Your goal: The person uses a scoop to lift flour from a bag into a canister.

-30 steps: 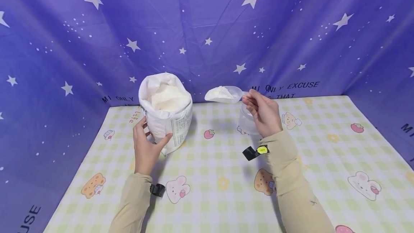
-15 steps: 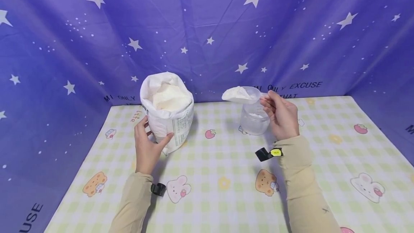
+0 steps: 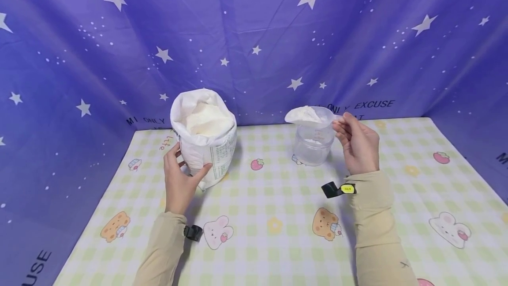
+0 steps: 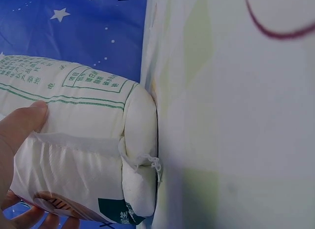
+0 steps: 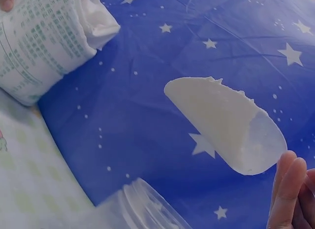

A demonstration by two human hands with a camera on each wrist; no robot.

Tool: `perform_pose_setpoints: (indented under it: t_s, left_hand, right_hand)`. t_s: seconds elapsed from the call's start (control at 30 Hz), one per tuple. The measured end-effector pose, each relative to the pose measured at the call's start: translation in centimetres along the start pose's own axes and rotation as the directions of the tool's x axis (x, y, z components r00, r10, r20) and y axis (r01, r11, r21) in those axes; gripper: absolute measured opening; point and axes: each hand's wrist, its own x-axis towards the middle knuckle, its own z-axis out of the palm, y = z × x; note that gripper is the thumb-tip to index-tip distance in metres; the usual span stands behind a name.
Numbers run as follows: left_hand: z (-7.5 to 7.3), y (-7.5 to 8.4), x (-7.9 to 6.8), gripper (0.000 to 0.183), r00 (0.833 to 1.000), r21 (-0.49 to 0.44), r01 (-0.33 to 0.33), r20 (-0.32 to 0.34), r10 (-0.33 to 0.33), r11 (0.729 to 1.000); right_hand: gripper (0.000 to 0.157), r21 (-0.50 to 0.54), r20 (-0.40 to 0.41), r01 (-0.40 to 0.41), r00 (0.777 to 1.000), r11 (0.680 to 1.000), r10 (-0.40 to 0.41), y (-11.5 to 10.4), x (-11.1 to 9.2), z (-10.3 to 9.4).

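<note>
Starting at the left: one left hand [image 3: 180, 186], thumb laid on the front of a white printed bag [image 3: 204, 162] and fingers bent round its far-left side, a steadying hold. The bag stands upright on the worktop [image 3: 254, 206], near the backdrop [image 3: 254, 21], its mouth open and turned-out at the rim; white powder [image 3: 208, 122] lies high inside. In the left wrist view, green print and a stitched lower seam with loose thread are legible as features, though the text is not read here.

Centre-right: one clear tub [image 3: 311, 156], apart from the bag, upright and uncovered, with some white powder visible within; exact level cannot be told through the cloudy wall. Over it, one translucent scoop [image 3: 326, 118], held roughly level and loaded with powder along most of its bowl, ragged at the rim in the right wrist view. Scoop and tub appear apart.

Far right: one right hand [image 3: 361, 147], fingertips and thumb pinched on the scoop's short handle.

Step in hand, as judged: transfer of powder from bag to tub, at the point between carrying and tipping. The next move would call for centring the bowl over the tub's opening, then a gradual turn of the wrist, lest powder spill past the rim.
</note>
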Motion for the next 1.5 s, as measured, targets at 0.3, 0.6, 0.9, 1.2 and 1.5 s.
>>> perform_pose_setpoints:
  t_s: [0.3, 0.6, 0.9, 1.2, 1.5]
  left_hand:
    - [0.1, 0.0, 0.1, 0.094, 1.000, -0.012, -0.010, -0.002, 0.010, 1.000]
    - [0.0, 0.0, 0.2, 0.094, 1.000, -0.016, -0.007, -0.002, 0.007, 1.000]
    - [0.0, -0.2, 0.1, 0.093, 1.000, -0.013, -0.013, -0.007, 0.013, 1.000]
    - [0.1, -0.3, 0.0, 0.093, 1.000, -0.019, -0.026, -0.005, 0.026, 0.999]
    - [0.0, -0.2, 0.0, 0.093, 1.000, -0.015, -0.025, -0.004, 0.025, 1.000]
  right_hand:
    - [0.015, 0.010, -0.046, 0.044, 0.998, 0.999, -0.043, -1.5, 0.6, -1.5]
    - [0.013, 0.026, -0.083, 0.030, 0.996, 0.999, -0.027, -2.5, 1.1, -2.8]
    - [0.016, -0.006, -0.112, 0.047, 0.993, 0.999, -0.047, -2.7, 1.1, -3.6]
    - [0.012, -0.117, -0.120, 0.109, 0.985, 0.987, -0.123, -2.4, 1.1, -3.9]
    - [0.008, -0.192, -0.136, 0.131, 0.978, 0.973, -0.159, -2.1, 1.1, -3.7]
